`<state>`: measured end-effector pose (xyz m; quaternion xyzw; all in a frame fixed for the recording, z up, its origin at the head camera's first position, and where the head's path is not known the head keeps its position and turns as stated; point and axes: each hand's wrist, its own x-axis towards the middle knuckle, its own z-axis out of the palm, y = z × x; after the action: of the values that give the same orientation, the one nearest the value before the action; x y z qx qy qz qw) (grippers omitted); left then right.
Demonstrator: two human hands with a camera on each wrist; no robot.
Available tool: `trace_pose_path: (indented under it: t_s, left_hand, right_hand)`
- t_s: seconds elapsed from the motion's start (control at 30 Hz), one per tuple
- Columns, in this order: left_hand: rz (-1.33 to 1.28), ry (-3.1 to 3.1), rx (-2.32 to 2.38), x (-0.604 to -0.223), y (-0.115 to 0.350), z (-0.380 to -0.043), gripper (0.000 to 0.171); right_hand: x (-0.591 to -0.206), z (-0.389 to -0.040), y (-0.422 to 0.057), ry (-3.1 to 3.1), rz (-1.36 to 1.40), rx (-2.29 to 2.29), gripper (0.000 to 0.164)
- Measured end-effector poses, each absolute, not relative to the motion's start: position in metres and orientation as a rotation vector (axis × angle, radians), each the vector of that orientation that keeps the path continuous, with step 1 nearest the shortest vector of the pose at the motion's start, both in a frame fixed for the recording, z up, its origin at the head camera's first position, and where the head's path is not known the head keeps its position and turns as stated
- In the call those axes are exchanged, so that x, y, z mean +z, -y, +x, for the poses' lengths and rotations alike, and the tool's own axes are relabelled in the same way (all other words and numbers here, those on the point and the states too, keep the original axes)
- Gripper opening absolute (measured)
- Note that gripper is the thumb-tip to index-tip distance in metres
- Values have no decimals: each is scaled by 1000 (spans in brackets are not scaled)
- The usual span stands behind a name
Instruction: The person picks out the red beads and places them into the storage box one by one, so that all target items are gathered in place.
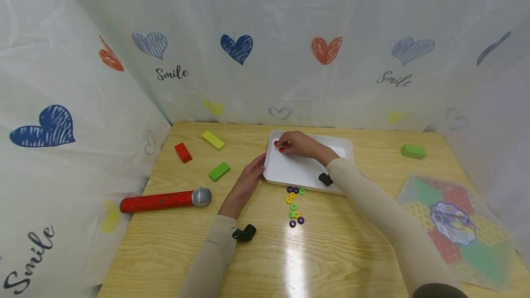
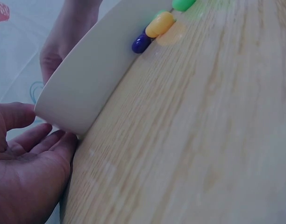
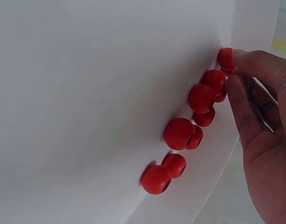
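Observation:
A white tray lies on the table with red beads inside. In the right wrist view several red beads line the tray's inner wall, some in pairs side by side. My right hand reaches over the tray to its far left part. Its thumb and finger pinch a red bead at the end of that line. At the tray's left side, my left hand holds the edge. In the left wrist view its thumb touches the rim and its curled fingers lie at the lower edge.
Loose purple, yellow and green beads lie before the tray. Left are a red block, yellow block, green block and red microphone. Right are another green block and a patterned clear package. A curtain hangs behind.

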<state>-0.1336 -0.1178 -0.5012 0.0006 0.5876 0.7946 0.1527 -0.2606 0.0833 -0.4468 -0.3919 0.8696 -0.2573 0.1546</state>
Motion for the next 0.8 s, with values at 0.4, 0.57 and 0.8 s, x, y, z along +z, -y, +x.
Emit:
trace_pose_path:
  t_s: [0.4,0.57,0.8]
  left_hand:
    - [-75,-1750,2234,-512,127,-147,48]
    - [-81,-1761,2248,-516,137,-157,47]
    - [-130,-1765,2308,-517,153,-164,47]
  right_hand:
    - [-434,-237,-115,-2559,-1075,-949,31]
    - [-422,-222,-128,-2631,-1006,-1008,33]
    - [-411,-203,-152,-2646,-955,-1048,37]
